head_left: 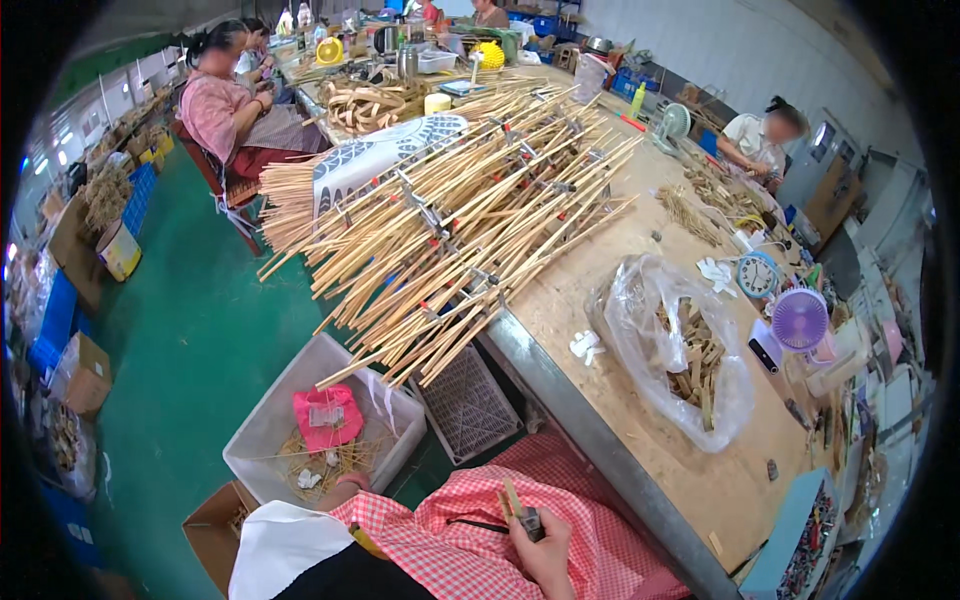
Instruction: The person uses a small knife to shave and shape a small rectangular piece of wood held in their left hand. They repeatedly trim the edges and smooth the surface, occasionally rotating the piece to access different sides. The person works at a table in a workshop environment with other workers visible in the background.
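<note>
Head view, and the right hand (545, 553) is clamped on a dark clip (531, 522) with slim bamboo pieces (508, 498), over the red-checked apron (450, 520)! Left hand (346, 493) down by the grey bin (262, 425), near a pink bag (318, 402); can't tell its grip. Bamboo sticks (400, 262) bristle across the far table (560, 350). On the right, a blue clock (757, 274) shows its marked dial; print on the far-left tub (119, 252) is too small to read.

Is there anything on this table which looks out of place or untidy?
Crumpled white scraps, perhaps tissue, lie loose beside the clear plastic bag, like litter. The clamped sticks overhang the worktable and look slightly precarious.
</note>
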A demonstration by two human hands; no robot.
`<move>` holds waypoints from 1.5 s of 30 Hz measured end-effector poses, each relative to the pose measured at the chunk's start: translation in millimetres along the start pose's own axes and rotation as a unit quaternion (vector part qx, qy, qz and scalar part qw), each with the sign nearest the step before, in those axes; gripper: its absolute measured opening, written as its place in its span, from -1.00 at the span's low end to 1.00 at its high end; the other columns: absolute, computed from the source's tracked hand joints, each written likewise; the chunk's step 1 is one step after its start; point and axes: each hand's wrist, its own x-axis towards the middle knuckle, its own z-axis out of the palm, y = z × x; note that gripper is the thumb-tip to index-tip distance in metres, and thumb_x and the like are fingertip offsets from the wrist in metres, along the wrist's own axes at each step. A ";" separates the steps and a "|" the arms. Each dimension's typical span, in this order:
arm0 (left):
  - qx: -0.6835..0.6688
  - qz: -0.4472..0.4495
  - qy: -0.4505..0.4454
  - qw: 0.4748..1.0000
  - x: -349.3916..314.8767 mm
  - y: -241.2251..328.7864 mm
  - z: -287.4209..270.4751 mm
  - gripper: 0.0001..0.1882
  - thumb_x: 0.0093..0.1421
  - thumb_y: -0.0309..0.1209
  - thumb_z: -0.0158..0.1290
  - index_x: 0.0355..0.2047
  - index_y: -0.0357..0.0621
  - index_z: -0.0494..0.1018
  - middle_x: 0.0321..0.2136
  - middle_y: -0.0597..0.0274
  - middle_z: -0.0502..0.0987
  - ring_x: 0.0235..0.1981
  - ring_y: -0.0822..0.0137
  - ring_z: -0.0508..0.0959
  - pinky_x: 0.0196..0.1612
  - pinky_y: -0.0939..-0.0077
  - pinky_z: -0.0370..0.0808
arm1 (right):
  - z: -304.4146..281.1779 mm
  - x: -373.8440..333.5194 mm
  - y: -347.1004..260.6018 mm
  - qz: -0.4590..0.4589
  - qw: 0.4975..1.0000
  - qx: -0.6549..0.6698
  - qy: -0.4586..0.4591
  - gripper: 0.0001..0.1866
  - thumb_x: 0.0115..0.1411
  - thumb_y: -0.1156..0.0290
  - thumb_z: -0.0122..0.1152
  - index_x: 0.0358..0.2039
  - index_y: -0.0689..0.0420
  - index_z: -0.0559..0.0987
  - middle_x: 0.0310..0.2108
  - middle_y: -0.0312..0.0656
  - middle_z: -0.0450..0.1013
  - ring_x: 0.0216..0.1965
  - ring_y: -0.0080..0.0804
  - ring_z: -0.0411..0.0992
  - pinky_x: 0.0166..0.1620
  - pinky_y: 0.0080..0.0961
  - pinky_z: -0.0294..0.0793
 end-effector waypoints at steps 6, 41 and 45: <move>0.006 -0.045 0.013 0.999 73.3 37.9 -78.1 -0.57 -0.05 -0.18 0.14 -0.18 -0.12 0.58 -0.09 0.05 0.56 -0.03 0.13 0.55 -0.01 0.30 0.50 | -2.5 -1.3 -4.7 0.027 1.000 -0.007 0.000 -0.85 0.05 0.44 0.31 -0.48 0.25 0.53 -0.68 -0.38 0.30 -0.62 -0.68 0.21 -0.53 -0.62 0.18; 0.271 0.198 0.019 0.942 26.8 153.0 -82.9 -0.69 0.06 -0.26 0.02 -0.23 -0.09 0.58 -0.19 0.01 0.59 -0.12 0.02 0.57 -0.12 0.15 0.53 | -12.4 -1.8 2.9 0.030 0.999 0.012 0.032 -0.83 0.03 0.50 0.31 -0.55 0.22 0.46 -0.71 -0.42 0.24 -0.65 -0.72 0.16 -0.57 -0.64 0.13; 0.209 0.183 0.022 0.960 14.7 156.2 -80.2 -0.57 0.10 -0.06 0.04 -0.18 -0.12 0.56 -0.14 -0.03 0.56 -0.06 0.02 0.54 -0.08 0.12 0.50 | -22.6 -2.1 14.1 0.082 0.992 0.077 0.057 -0.87 0.05 0.54 0.30 -0.51 0.22 0.48 -0.68 -0.45 0.30 -0.64 -0.74 0.20 -0.55 -0.68 0.17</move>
